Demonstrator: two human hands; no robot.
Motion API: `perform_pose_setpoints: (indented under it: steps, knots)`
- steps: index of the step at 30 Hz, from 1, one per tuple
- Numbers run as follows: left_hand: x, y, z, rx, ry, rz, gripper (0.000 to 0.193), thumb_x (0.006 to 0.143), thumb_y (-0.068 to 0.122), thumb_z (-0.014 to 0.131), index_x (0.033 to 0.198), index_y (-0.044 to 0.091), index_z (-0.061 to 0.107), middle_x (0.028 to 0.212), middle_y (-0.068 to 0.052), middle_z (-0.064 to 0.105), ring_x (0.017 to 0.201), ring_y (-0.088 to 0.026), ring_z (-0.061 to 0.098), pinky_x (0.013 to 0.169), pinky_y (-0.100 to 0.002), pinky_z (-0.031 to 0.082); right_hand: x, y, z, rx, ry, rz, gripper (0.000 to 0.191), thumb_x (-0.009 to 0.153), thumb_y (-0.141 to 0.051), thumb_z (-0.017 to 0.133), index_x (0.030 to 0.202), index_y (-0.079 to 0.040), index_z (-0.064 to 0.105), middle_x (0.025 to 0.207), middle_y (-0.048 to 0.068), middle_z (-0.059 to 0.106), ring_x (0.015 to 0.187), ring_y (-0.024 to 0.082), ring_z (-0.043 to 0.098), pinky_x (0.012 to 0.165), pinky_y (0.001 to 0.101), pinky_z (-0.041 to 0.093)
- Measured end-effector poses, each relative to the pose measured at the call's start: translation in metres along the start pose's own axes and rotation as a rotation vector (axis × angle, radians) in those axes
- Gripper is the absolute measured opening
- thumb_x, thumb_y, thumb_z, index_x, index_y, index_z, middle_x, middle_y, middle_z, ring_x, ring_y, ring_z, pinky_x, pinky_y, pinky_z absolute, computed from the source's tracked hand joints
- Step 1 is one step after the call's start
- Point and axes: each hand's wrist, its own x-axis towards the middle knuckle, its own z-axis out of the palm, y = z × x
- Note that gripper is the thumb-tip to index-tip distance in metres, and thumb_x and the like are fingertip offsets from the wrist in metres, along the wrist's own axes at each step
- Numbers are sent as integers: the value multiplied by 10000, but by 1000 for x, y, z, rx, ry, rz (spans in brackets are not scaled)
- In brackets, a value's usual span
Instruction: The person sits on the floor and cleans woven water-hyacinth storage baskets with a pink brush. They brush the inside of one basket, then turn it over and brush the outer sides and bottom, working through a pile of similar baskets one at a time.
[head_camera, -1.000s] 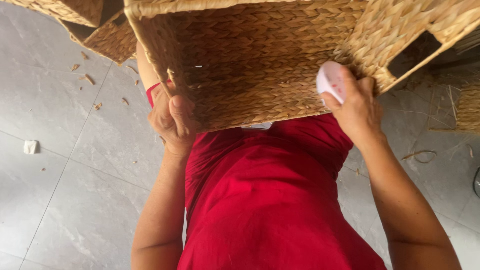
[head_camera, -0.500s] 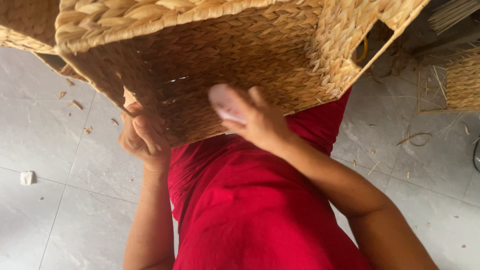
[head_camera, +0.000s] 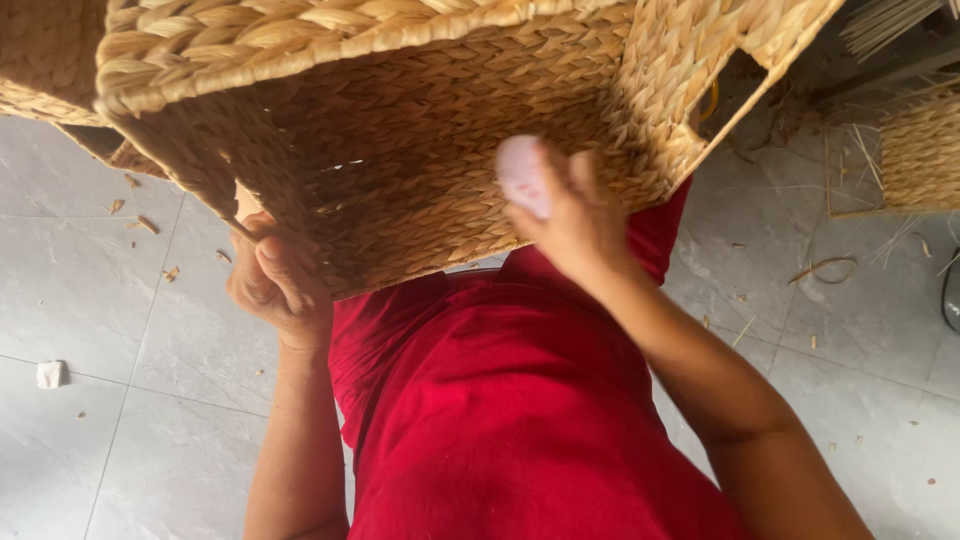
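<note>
Large woven basket (head_camera: 400, 150) held up in front of torso, tilted, well above grey tiled floor (head_camera: 90, 300).

Left hand (head_camera: 278, 285) at lower left edge of basket wall, grip closed, fingers curled around the edge. Right hand (head_camera: 575, 215) pressed against woven wall near the cut-out handle hole (head_camera: 725, 95), grip closed on small pale pink object (head_camera: 522, 175), kind unclear, touching the weave.

Risks, as judgement: only one hand actually gripping the basket, so a slip at the left edge could drop or swing it. Pink object pinched against a rough weave, could snag or pop out of fingers. Loose strands could catch.

Basket look: tan natural fibre, thick braided rim, herringbone-like walls, stiff, boxy. More wickerwork (head_camera: 920, 150) at right; fibre scraps (head_camera: 145, 225) on floor.
</note>
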Motion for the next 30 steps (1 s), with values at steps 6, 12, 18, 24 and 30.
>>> perform_pose_setpoints:
  steps: [6,12,18,24,30]
  knots:
    - [-3,1,-4,-5,-8,-70,564,1180,467,352,823,55,494,633,-5,475,561,-99,479,553,-236,395,-6,-84,15,231,177,-385,824,832,-442,816,1490,-164,405,1094,174,525,760,282,647,529,369,555]
    - [-7,3,-2,-15,-8,-53,563,1195,466,351,825,67,496,640,-14,496,572,-110,486,562,-243,388,-4,-1,-1,93,-11,-119,728,908,-397,827,1524,-281,457,1080,121,582,722,248,663,495,346,588]
    - [-6,1,0,14,-18,-11,571,1221,445,352,816,74,509,672,-21,521,656,-134,523,626,-259,424,2,64,-34,-185,14,84,759,977,-428,798,1543,-159,369,1115,193,558,753,293,679,546,387,608]
    - [-8,-3,-4,-18,-29,-40,494,1217,407,421,899,52,552,710,-23,531,666,-115,544,631,-251,438,2,-28,3,102,-56,-60,751,927,-468,765,1504,-182,377,1090,180,555,654,257,674,427,347,562]
    - [-7,-1,-9,-38,-13,-98,372,1165,342,607,1000,9,606,796,-31,578,651,-69,545,584,-221,408,11,-65,26,189,-2,-292,739,863,-487,813,1456,-217,463,1046,164,605,592,230,663,410,338,537]
